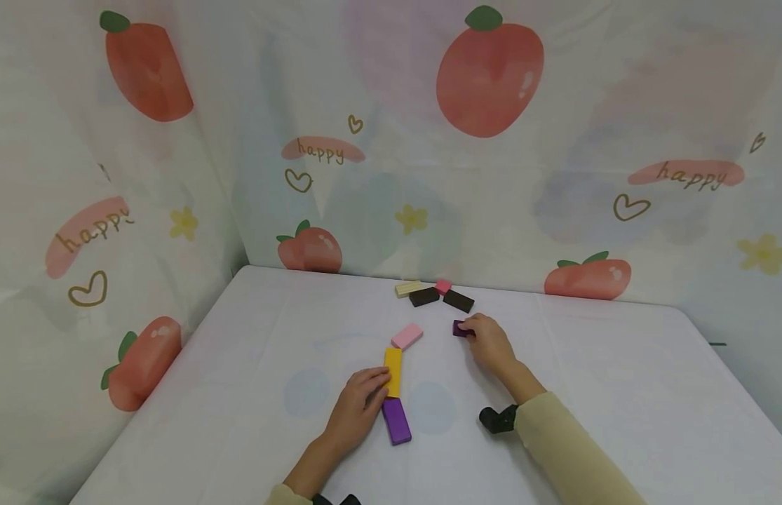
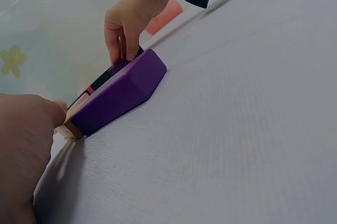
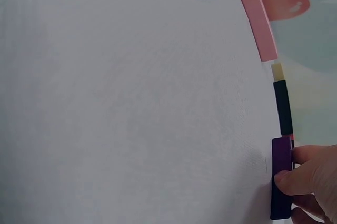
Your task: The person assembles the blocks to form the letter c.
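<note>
Dark purple block, pinched in outstretched right hand, left hand relaxed, touching yellow block

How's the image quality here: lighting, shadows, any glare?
Head: even, muted light, yellow block edges readable, soft shadow beside the right sleeve. Left wrist: dim, the table slanted steeply, a darker shadow beside the left hand. Right wrist: darker toward the left edge, soft shadow beside the dark purple block, no obvious glare.
</note>
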{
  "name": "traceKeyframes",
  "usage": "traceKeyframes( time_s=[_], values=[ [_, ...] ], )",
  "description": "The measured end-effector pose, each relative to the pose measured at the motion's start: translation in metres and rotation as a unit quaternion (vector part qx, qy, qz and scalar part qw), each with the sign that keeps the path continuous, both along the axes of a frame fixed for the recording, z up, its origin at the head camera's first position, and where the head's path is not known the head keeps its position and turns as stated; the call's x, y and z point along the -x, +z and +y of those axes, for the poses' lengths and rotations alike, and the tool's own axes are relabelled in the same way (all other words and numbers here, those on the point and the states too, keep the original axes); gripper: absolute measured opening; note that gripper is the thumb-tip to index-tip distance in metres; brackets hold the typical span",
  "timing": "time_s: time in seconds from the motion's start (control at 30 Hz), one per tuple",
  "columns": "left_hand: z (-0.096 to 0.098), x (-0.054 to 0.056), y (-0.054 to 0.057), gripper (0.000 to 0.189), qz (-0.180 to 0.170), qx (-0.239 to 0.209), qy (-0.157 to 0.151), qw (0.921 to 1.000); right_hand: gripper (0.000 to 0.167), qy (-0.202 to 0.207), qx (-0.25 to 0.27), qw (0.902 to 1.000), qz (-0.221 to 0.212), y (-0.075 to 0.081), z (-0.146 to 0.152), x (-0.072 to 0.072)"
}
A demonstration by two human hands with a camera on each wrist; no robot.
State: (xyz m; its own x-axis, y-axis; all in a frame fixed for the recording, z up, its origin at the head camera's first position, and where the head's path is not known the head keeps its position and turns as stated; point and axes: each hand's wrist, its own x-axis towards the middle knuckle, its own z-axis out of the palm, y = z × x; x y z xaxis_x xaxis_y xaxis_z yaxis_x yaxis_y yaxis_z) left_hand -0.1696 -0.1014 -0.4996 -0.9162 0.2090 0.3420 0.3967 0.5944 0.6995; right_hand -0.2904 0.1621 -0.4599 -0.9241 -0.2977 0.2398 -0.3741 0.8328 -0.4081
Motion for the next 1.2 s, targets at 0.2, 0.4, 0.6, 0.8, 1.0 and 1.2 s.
traceKeyframes(
  time_s=[0.2,0.4,0.6,0.8,1.0,1.2],
  values=[
    [0.000,-0.001,0.003,0.030,0.033,0.008,0.023,0.9992,0.025,0.001,0.002,1.0000,0.006,-0.001,-0.001,0.001],
    [0.001,0.005,0.013,0.031,0.033,-0.006,0.021,0.9992,0.024,0.008,0.001,0.9999,0.006,-0.005,-0.005,0.002],
    [0.006,0.027,0.019,0.030,0.004,-0.008,0.035,0.9994,0.024,0.009,0.004,0.9998,0.017,-0.007,-0.012,0.003],
    [0.012,0.046,0.020,0.029,-0.008,-0.017,0.037,0.9991,0.023,0.007,0.001,0.9999,0.012,-0.005,-0.016,0.002],
    [0.015,0.057,0.015,0.028,0.009,-0.023,0.027,0.9993,0.024,0.002,-0.006,0.9999,-0.010,-0.002,-0.019,0.000],
    [0.018,0.064,0.010,0.029,0.009,-0.032,0.020,0.9993,0.025,-0.009,-0.005,0.9999,-0.013,-0.002,-0.019,0.001]
  ],
)
